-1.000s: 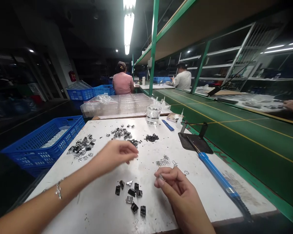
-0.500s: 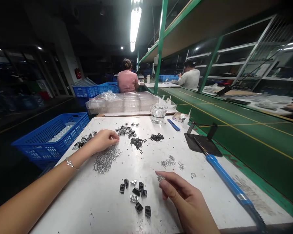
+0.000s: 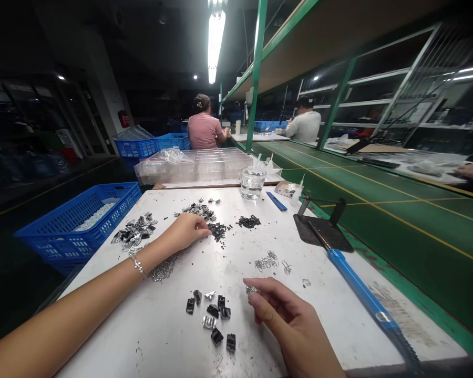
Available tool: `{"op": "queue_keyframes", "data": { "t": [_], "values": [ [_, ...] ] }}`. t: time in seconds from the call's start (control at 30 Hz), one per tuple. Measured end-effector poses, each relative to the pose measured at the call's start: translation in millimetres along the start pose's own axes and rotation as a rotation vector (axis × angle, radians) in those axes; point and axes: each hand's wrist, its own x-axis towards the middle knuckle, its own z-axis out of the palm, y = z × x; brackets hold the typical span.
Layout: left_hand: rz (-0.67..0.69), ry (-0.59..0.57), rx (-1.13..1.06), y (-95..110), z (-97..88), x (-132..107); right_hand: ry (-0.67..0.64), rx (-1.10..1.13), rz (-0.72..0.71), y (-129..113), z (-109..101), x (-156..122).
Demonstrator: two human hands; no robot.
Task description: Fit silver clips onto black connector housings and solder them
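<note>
My left hand [image 3: 189, 230] has its fingertips pinched at the left edge of a pile of tiny black parts [image 3: 218, 231]; whether a part is between them is hidden. Beneath that wrist lies a heap of bent wire clips [image 3: 162, 270], partly covered by the arm. Closer to me, my right hand [image 3: 286, 310] holds a small silver metal piece [image 3: 252, 289] between thumb and forefinger, just above the white table [image 3: 252, 336]. Left of it lie several black and silver clip-like pieces [image 3: 213, 312]. A second black pile [image 3: 248, 221] and loose wire clips [image 3: 266, 261] lie beyond.
Silver-and-black pieces [image 3: 136, 230] are heaped at left. A glass mug of water [image 3: 252, 182], a blue strip [image 3: 276, 201] and a small bottle [image 3: 297, 194] stand or lie at the back. On the right is a blue-handled tool [image 3: 360, 286] on a black stand [image 3: 324, 236].
My left hand has moved right, from beside the wire clip heap to the black pile. The right hand keeps its pinch on the silver piece. The view has shifted slightly.
</note>
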Motion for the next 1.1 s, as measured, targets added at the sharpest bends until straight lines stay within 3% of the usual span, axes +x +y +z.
{"op": "queue_keyframes", "data": {
  "t": [0.17,0.37,0.53,0.63,0.73,1.1],
  "values": [
    [-0.035,-0.038,-0.009,2.2,1.7,3.7,0.074,0.029,-0.024,0.1,3.1,-0.5],
    [0.0,-0.092,-0.037,9.1,-5.0,-0.3,0.045,0.0,-0.078,2.3,1.7,0.3],
    [0.042,-0.218,-0.202,43.9,-13.2,-30.9,0.039,0.119,0.042,0.7,4.5,-2.0],
    [0.039,-0.344,-0.542,70.0,-13.6,-55.7,0.016,0.165,0.077,-0.6,5.5,-2.2],
    [0.015,-0.422,-0.725,85.6,-7.7,-72.7,-0.012,0.171,0.071,-0.9,5.0,-2.1],
    [-0.029,-0.381,-0.791,89.7,9.5,-80.9,-0.085,0.097,0.043,3.2,-1.5,0.5]
  ]
}}
